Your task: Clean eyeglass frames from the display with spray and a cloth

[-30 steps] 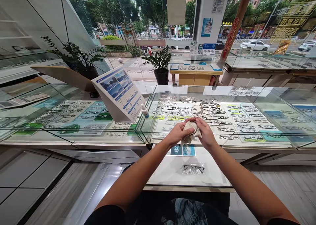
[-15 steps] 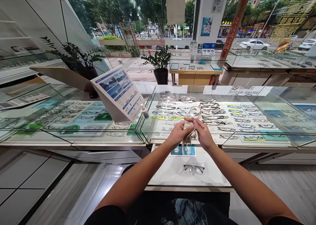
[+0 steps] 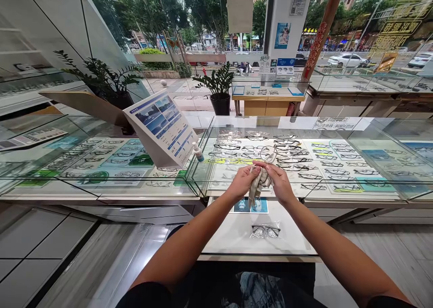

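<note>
My left hand (image 3: 244, 181) and my right hand (image 3: 280, 181) are close together above the front edge of the glass display case. Both pinch a crumpled beige cloth (image 3: 257, 187), which hangs down between them. A thin round rim, perhaps of glasses, shows just above my fingertips; whether I hold it is unclear. Below my hands, a pair of dark-framed glasses (image 3: 265, 231) in a clear plastic bag lies on the white pull-out shelf (image 3: 230, 240). Behind the bag, a blue printed card (image 3: 259, 205) lies partly under the hanging cloth.
The glass display case (image 3: 216, 193) holds rows of glasses. On the counter at left stand a small spray bottle (image 3: 198, 152) and a tilted printed sign (image 3: 165, 127). Potted plants (image 3: 220, 91) are farther back, near the window.
The cloth has been shifted in my fingers and now hangs lower and more to the left. My fingers have moved slightly; both hands stay in nearly the same place.
</note>
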`<state>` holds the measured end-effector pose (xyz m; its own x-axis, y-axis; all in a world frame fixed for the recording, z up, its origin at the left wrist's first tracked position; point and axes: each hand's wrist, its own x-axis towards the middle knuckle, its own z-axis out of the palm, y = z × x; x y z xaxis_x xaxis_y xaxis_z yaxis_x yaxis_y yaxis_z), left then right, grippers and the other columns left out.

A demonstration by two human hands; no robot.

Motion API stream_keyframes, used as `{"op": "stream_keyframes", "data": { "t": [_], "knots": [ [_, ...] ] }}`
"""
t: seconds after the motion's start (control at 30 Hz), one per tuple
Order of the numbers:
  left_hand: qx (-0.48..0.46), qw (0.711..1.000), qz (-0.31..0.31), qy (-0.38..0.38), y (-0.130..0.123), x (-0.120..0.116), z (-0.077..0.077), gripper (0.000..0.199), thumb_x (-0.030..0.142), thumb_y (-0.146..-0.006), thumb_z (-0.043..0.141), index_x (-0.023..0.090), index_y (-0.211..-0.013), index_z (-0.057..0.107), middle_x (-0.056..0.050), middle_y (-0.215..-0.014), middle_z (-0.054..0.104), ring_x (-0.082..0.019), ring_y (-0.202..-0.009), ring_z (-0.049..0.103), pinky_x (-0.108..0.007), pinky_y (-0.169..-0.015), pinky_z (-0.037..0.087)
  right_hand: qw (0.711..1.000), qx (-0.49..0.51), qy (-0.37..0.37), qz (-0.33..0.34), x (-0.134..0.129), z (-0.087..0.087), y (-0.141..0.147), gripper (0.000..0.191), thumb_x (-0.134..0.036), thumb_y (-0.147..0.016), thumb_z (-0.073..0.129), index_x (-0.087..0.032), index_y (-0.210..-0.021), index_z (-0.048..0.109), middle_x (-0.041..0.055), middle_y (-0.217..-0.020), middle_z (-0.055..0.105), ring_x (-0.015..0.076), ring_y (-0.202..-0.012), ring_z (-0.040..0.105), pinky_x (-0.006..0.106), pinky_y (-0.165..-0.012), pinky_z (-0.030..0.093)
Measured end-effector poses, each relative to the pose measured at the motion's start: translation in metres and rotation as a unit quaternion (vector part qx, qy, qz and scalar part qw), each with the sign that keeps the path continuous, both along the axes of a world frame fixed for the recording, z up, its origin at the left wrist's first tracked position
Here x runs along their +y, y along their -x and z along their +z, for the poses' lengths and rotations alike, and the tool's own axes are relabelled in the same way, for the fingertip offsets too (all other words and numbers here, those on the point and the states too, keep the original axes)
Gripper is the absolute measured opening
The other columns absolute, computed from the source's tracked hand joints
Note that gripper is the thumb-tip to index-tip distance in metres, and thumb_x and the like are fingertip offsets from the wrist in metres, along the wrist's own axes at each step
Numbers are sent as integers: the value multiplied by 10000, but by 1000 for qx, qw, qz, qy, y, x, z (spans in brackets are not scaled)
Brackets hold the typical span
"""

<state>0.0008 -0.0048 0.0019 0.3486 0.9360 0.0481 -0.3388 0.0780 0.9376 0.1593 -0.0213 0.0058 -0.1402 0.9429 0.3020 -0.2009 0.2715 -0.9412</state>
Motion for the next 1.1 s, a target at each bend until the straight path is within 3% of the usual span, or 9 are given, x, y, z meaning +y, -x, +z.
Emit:
{"op": "stream_keyframes", "data": {
  "t": [0.13, 0.3, 0.5, 0.67, 0.87, 1.1],
  "knots": [
    [28, 999, -37, -15, 4, -2, 2, 674, 736, -765, 901, 126, -977, 707, -21, -793, 679, -111, -669, 578, -240, -666, 457, 1000, 24, 8, -10, 3, -4, -3, 366, -569, -1018, 683, -313, -1168, 897, 48, -1278, 855, 325, -1248, 747, 478, -1164, 527],
    [40, 995, -76, -43, 6, -5, 6, 692, 632, -771, 947, 128, -1187, 717, -41, -933, 698, -138, -792, 606, -254, -749, 477, 998, 54, 15, -12, 5, -7, -4, 346, -552, -1001, 709, -298, -1139, 900, 59, -1267, 861, 332, -1242, 751, 484, -1140, 544],
    [100, 991, -26, -80, 2, -5, 2, 710, 706, -764, 905, 127, -1113, 691, -26, -877, 656, -146, -761, 563, -269, -714, 446, 999, 43, 19, 8, 3, -8, -2, 373, -558, -1008, 703, -291, -1187, 893, 70, -1328, 843, 343, -1322, 724, 508, -1219, 498],
    [106, 987, 24, -119, 0, -6, 2, 646, 763, -836, 804, 150, -995, 676, -7, -823, 638, -151, -752, 549, -278, -726, 449, 999, 24, 0, 22, 1, -9, 0, 403, -568, -1034, 669, -298, -1255, 872, 60, -1411, 809, 336, -1408, 682, 510, -1307, 419],
    [128, 982, 30, -138, 2, -4, 1, 690, 839, -902, 674, 150, -946, 685, -9, -769, 617, -152, -704, 522, -289, -699, 430, 998, 46, 27, 34, -1, -7, 0, 392, -567, -1008, 701, -305, -1237, 880, 59, -1382, 820, 332, -1333, 717, 517, -1275, 454],
    [122, 980, 12, -154, 3, -4, 0, 679, 792, -904, 716, 140, -1094, 729, -62, -929, 693, -189, -840, 599, -309, -798, 486, 995, 81, 49, 23, 1, -3, 0, 348, -524, -969, 733, -294, -1167, 901, 58, -1300, 851, 338, -1296, 730, 505, -1240, 480]
  ]
}}
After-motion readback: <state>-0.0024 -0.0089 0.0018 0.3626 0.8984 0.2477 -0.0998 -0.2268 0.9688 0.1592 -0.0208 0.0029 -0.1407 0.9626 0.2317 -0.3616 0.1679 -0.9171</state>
